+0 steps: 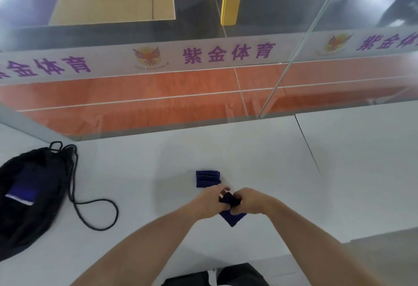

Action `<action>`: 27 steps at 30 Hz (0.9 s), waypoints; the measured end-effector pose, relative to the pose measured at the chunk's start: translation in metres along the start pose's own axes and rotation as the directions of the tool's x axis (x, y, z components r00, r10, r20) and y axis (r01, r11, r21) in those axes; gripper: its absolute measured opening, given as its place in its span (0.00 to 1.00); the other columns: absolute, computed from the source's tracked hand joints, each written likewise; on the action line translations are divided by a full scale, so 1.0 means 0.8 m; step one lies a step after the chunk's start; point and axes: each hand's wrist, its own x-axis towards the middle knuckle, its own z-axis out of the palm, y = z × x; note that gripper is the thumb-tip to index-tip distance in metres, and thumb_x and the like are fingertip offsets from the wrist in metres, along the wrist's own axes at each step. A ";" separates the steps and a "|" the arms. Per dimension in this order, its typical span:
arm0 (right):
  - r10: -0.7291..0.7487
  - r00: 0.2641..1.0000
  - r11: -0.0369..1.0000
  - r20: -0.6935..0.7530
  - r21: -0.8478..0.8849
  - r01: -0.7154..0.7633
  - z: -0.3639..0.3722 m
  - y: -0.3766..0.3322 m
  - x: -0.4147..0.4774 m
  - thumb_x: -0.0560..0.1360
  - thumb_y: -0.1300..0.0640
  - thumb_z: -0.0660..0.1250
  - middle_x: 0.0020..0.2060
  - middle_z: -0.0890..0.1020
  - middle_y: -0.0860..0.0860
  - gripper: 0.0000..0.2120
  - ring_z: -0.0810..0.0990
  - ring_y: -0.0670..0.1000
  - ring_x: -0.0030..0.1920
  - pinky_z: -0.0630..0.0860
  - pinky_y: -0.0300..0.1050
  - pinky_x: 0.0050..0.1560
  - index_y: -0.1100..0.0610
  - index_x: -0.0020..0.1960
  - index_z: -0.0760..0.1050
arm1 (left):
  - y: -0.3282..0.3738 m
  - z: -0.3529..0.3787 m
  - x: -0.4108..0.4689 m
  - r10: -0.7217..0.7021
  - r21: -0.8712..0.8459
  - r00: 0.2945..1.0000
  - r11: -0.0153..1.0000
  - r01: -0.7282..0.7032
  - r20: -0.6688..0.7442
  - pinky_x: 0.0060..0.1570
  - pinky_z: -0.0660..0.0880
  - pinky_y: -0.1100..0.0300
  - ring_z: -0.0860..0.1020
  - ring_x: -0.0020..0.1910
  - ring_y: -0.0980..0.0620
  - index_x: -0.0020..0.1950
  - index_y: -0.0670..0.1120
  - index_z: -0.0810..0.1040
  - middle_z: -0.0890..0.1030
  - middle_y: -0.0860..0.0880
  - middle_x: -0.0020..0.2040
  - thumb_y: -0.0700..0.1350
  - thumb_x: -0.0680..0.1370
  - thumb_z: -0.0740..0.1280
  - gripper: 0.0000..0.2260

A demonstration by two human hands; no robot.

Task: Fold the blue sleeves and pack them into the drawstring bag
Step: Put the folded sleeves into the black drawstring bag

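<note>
Blue sleeve gripped between left hand and right hand, folded sleeve just beyond

Two blue sleeves on the table, one folded, one held, one drawstring bag, two hands

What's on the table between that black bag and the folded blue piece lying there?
Only the bag's black cord, looped beside the drawstring bag; the rest of the white table up to the folded sleeve is bare, per the head view.
</note>
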 end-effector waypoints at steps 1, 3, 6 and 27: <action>-0.005 1.000 0.998 0.004 0.060 0.005 0.003 -0.008 0.001 0.69 0.56 0.72 0.48 0.84 0.53 0.13 0.82 0.55 0.50 0.76 0.46 0.47 0.56 0.53 0.80 | -0.005 -0.006 -0.009 -0.036 -0.087 0.999 0.996 0.032 -0.038 0.43 0.72 0.67 0.78 0.48 0.58 0.67 0.52 0.71 0.78 0.56 0.55 0.46 0.73 0.73 0.23; -0.018 1.000 0.966 -0.025 0.258 0.024 0.012 -0.021 0.002 0.68 0.58 0.72 0.47 0.83 0.53 0.16 0.82 0.52 0.44 0.76 0.45 0.42 0.54 0.55 0.78 | -0.020 -0.015 -0.023 -0.118 -0.258 0.986 0.962 0.085 -0.114 0.47 0.73 0.66 0.79 0.51 0.58 0.66 0.51 0.70 0.78 0.55 0.56 0.47 0.74 0.75 0.24; -0.045 0.997 0.848 -0.063 0.524 0.072 0.027 -0.041 0.002 0.68 0.62 0.75 0.49 0.82 0.57 0.25 0.81 0.50 0.38 0.77 0.42 0.39 0.53 0.61 0.69 | -0.042 -0.024 -0.038 -0.190 -0.430 0.973 0.895 0.116 -0.132 0.55 0.80 0.53 0.82 0.53 0.53 0.60 0.49 0.75 0.83 0.52 0.54 0.46 0.74 0.74 0.17; 0.100 0.963 0.769 -0.251 0.634 0.085 0.051 -0.041 0.062 0.80 0.56 0.65 0.53 0.82 0.51 0.10 0.81 0.49 0.50 0.76 0.41 0.45 0.54 0.61 0.74 | -0.047 -0.075 0.016 -0.083 0.020 0.971 0.996 0.090 -0.223 0.51 0.71 0.59 0.75 0.54 0.51 0.62 0.51 0.77 0.78 0.53 0.55 0.39 0.79 0.52 0.19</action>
